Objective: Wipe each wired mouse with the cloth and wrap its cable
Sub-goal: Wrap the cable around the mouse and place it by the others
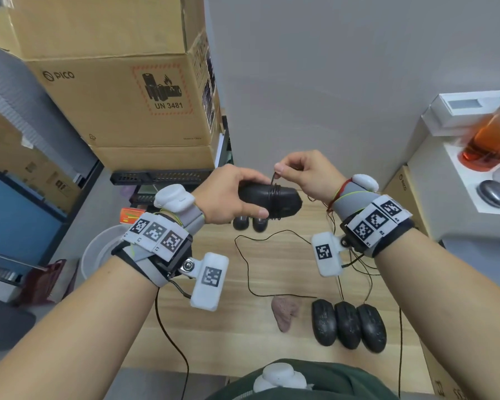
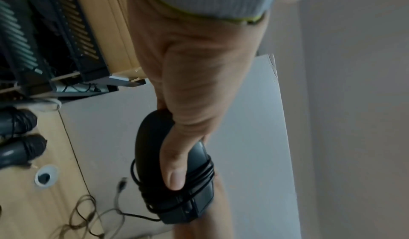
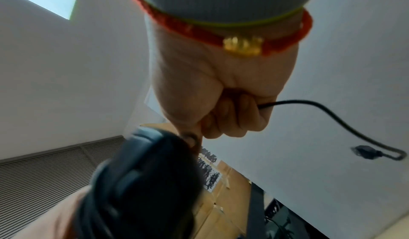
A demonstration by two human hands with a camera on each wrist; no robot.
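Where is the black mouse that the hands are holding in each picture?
Head: mouse at centre, gripped by the left hand.
Left wrist: mouse lower middle, under the thumb.
Right wrist: mouse blurred, lower left.
Shared landmark: the cable wound round it.

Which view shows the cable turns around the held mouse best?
Left wrist: the turns cross the mouse sharply, beside the thumb. The head view shows them smaller; in the right wrist view the mouse is blurred.
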